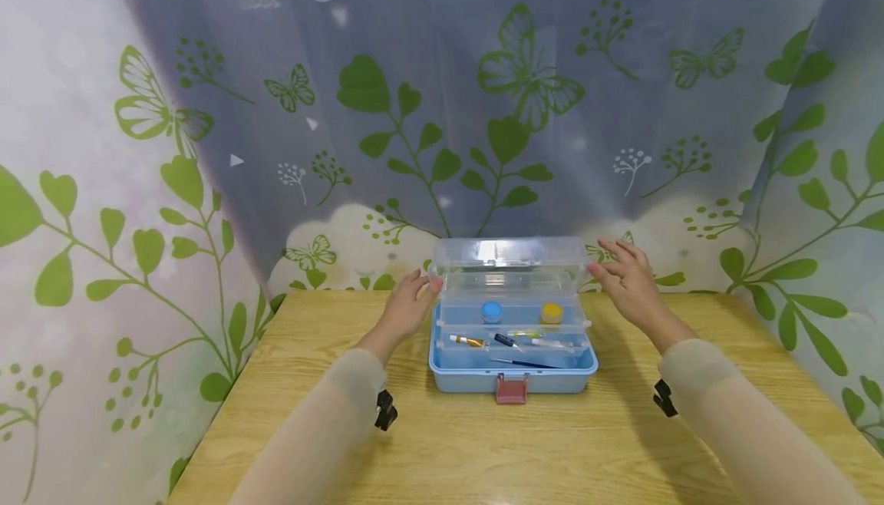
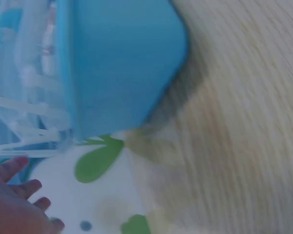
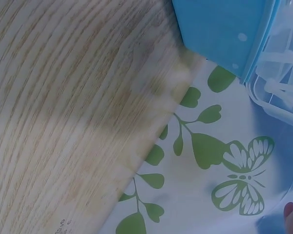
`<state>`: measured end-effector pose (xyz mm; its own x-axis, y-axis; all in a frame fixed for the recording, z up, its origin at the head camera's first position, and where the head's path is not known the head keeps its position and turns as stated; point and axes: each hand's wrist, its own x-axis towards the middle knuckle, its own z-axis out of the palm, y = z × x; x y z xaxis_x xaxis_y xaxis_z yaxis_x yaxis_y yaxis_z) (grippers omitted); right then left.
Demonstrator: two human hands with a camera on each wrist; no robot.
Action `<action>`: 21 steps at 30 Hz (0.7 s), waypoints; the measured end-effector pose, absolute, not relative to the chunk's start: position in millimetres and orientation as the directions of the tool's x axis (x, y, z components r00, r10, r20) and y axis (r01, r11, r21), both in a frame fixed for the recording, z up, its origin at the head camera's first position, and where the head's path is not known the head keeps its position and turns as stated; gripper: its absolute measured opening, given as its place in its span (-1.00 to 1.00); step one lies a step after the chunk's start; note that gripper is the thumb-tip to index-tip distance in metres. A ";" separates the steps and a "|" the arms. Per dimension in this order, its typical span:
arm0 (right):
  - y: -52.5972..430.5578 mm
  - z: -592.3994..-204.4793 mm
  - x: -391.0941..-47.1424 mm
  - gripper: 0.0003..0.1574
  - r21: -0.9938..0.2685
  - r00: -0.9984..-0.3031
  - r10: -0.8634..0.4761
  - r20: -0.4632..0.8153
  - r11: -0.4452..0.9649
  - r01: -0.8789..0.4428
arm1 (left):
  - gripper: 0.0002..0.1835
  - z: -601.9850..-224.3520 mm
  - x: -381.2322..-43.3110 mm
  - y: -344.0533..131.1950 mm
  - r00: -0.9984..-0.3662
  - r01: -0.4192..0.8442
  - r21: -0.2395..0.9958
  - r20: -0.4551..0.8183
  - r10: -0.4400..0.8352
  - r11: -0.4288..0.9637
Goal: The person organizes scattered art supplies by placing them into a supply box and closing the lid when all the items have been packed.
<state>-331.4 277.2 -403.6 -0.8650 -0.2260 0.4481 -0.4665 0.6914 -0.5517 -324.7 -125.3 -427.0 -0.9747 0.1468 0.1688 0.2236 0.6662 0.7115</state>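
A blue plastic storage box (image 1: 552, 384) with a pink latch (image 1: 512, 389) stands with its clear lid (image 1: 511, 252) raised and its clear trays (image 1: 456, 325) fanned out. On the trays are a blue-lidded pot (image 1: 492, 311), a yellow-lidded pot (image 1: 552, 312), a gold-and-white tube (image 1: 468, 341) and a dark tube (image 1: 506, 341). A thin brush (image 1: 525, 364) lies in the base. My left hand (image 1: 406, 307) is at the lid's left side, fingers extended, thumb tip right at its edge. Beside the lid's right edge is my right hand (image 1: 631, 284), fingers spread and holding nothing.
The box stands on a wood-grain table (image 1: 331, 443), close to its back edge. Behind it hangs a grey-blue curtain (image 1: 428, 37) printed with green leaves and butterflies. Similar patterned cloth (image 1: 90, 206) lines the left side, with more on the right.
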 end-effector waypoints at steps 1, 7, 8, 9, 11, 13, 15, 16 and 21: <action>277.3 -403.2 -330.5 -0.33 -0.553 -0.865 -0.227 0.446 0.690 -0.467 | -0.10 -423.7 -322.2 -124.3 -0.977 0.212 0.716 0.164 0.135 0.666; 279.5 -400.9 -325.2 -0.34 -0.552 -0.869 -0.231 0.437 0.694 -0.462 | -0.02 -403.1 -311.9 -118.4 -0.984 0.177 0.733 0.152 0.096 0.657; 279.7 -400.3 -324.3 -0.35 -0.547 -0.869 -0.233 0.436 0.699 -0.462 | 0.00 -401.6 -311.4 -117.7 -0.984 0.178 0.731 0.149 0.100 0.659; 279.5 -399.7 -323.3 -0.35 -0.542 -0.869 -0.236 0.435 0.702 -0.462 | 0.00 -400.7 -311.1 -117.1 -0.985 0.174 0.730 0.142 0.103 0.661; 278.6 -398.0 -321.3 -0.35 -0.531 -0.871 -0.247 0.425 0.712 -0.460 | 0.01 -400.6 -310.5 -116.7 -0.985 0.175 0.725 0.132 0.114 0.666; 277.3 -396.7 -320.2 -0.33 -0.516 -0.876 -0.261 0.407 0.725 -0.456 | 0.00 -401.5 -309.6 -117.3 -0.984 0.177 0.722 0.127 0.124 0.669; 275.7 -395.6 -318.8 -0.28 -0.504 -0.887 -0.274 0.372 0.743 -0.441 | -0.05 -402.6 -308.8 -118.6 -0.983 0.181 0.717 0.125 0.131 0.673; 275.1 -395.3 -318.0 -0.24 -0.498 -0.893 -0.279 0.352 0.752 -0.431 | -0.06 -403.3 -308.3 -119.5 -0.983 0.185 0.714 0.124 0.138 0.675; 272.4 -392.3 -312.9 -0.12 -0.463 -0.916 -0.286 0.281 0.795 -0.391 | -0.07 -405.2 -305.2 -124.6 -0.980 0.189 0.711 0.087 0.181 0.678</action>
<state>-312.9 272.4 -392.3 -0.9159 -0.2864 0.2812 -0.3909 0.7954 -0.4632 -305.2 -124.6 -405.2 -0.9796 0.1814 0.0870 0.1886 0.6778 0.7107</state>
